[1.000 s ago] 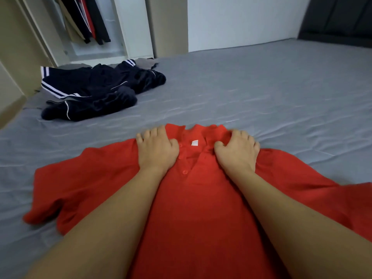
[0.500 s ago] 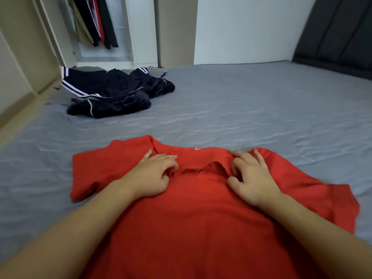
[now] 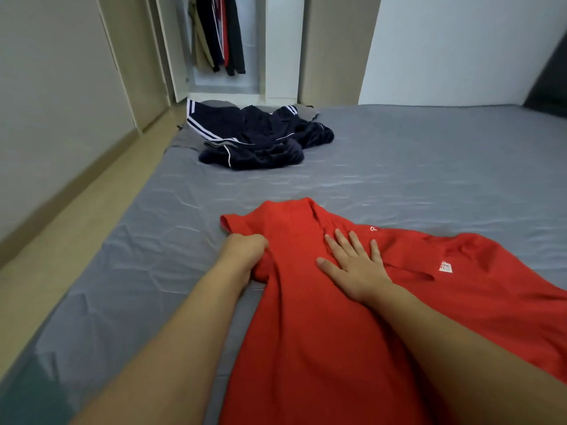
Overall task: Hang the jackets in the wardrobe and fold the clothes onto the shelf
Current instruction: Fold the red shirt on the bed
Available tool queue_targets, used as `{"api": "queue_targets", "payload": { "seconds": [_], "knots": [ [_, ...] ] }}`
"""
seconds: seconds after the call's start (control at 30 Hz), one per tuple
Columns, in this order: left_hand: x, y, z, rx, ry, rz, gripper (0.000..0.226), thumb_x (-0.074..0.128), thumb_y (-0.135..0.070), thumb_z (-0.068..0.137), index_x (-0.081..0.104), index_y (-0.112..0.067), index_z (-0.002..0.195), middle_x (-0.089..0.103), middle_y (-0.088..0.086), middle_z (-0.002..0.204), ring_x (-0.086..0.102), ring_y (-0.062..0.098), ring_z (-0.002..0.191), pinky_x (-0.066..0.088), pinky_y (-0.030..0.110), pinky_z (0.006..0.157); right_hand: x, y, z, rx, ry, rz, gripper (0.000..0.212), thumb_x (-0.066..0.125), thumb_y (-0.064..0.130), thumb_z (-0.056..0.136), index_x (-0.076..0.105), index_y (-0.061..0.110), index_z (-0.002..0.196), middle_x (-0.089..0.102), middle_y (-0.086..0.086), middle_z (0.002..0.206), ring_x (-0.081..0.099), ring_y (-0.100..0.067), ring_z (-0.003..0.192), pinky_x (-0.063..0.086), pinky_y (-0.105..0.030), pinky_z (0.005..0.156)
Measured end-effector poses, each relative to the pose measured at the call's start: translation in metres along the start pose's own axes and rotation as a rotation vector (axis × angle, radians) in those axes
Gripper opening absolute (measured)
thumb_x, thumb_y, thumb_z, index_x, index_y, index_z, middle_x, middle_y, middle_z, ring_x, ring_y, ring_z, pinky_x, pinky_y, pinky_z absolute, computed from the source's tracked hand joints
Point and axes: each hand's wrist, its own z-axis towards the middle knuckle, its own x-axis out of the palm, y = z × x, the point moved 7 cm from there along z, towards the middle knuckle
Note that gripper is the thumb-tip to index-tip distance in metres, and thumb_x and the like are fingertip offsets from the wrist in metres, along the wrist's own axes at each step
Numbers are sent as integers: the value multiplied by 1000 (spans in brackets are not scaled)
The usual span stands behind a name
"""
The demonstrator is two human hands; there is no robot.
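A red polo shirt (image 3: 306, 302) lies spread on the grey bed (image 3: 429, 154), its left side folded in over the body. My left hand (image 3: 242, 256) grips the folded left edge of the shirt, fingers curled into the cloth. My right hand (image 3: 356, 265) lies flat on the shirt's chest with straight, spread fingers, pressing it down. A pile of dark navy clothes with white stripes (image 3: 254, 136) sits at the far end of the bed. Behind it stands the open wardrobe (image 3: 224, 84), with several dark jackets (image 3: 221, 32) hanging inside.
A beige floor strip (image 3: 76, 225) runs along the bed's left edge beside a wall (image 3: 55, 96). The wardrobe's beige side panel (image 3: 334, 47) and a white wall (image 3: 460, 47) stand behind the bed. A dark headboard (image 3: 549, 87) shows at the far right.
My left hand has taken hold of the shirt's left side and folded it inward. My right hand has flattened onto the chest. The view has swung left, so the shirt sits further right.
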Motion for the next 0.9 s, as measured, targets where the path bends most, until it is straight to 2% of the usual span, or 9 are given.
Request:
{"api": "queue_targets", "payload": {
  "seconds": [0.1, 0.2, 0.33, 0.43, 0.57, 0.67, 0.77, 0.83, 0.9],
  "knots": [
    [-21, 6, 22, -97, -57, 11, 40, 53, 0, 87, 56, 12, 126, 61, 28, 125, 60, 41, 115, 48, 52, 99, -7, 2, -4, 29, 27, 73, 73, 19, 73, 88, 7, 39, 153, -5, 12, 162, -12, -12, 148, -15, -52, 114],
    [-39, -21, 17, 35, -269, 305, 39, 53, -8, 87, 58, 8, 123, 59, 27, 127, 59, 41, 115, 49, 47, 98, -18, -3, -15, 102, 58, 177, 66, 24, 64, 95, 15, 35, 153, 0, 7, 163, -6, -15, 149, -11, -51, 115],
    [13, -102, -56, 754, -516, 842, 24, 52, -5, 84, 59, -8, 107, 50, 18, 118, 58, 40, 96, 47, 46, 72, -56, -47, -55, 182, -147, 527, 52, 45, 43, 97, 45, 17, 142, 36, -6, 154, 28, -19, 143, 19, -42, 118],
    [87, -93, -90, 948, -215, 1139, 29, 50, -10, 89, 54, -13, 118, 44, 11, 125, 49, 33, 111, 49, 45, 81, -98, -127, -104, 467, -422, 470, 45, 52, 35, 91, 55, 16, 132, 52, -12, 138, 47, -31, 128, 36, -43, 106],
    [130, -38, -100, 506, 87, 1438, 54, 52, -26, 88, 42, -12, 139, 35, 9, 142, 33, 32, 132, 38, 48, 102, -106, -237, -173, 964, -381, 403, 62, 50, 45, 86, 46, 11, 137, 43, -22, 142, 39, -40, 131, 27, -48, 109],
    [168, -52, -140, 670, 154, 1430, 61, 53, -31, 82, 39, -18, 140, 31, 7, 144, 31, 31, 132, 35, 50, 102, -87, -285, -191, 952, -87, 547, 47, 52, 36, 91, 60, 3, 123, 56, -24, 129, 56, -36, 117, 43, -44, 103],
    [233, -51, -211, 964, 493, 1202, 53, 54, -32, 84, 46, -21, 135, 41, 7, 140, 41, 31, 130, 39, 42, 105, -90, -305, -203, 866, -99, 823, 11, 62, 17, 90, 64, 7, 93, 64, -16, 96, 59, -27, 84, 52, -34, 77],
    [272, -32, -258, 1048, 706, 1097, 53, 60, -42, 81, 48, -24, 130, 47, 4, 133, 47, 28, 125, 42, 41, 103, -96, -313, -209, 869, -124, 966, 9, 67, 15, 85, 61, 10, 90, 62, -8, 79, 56, -21, 67, 48, -26, 54],
    [302, -17, -286, 1124, 623, 1197, 65, 63, -58, 74, 45, -25, 126, 48, 2, 124, 49, 28, 116, 46, 43, 94, -100, -318, -213, 866, -49, 1040, 9, 66, 18, 86, 58, 14, 87, 63, -4, 76, 57, -16, 63, 43, -24, 51]
  ]
}}
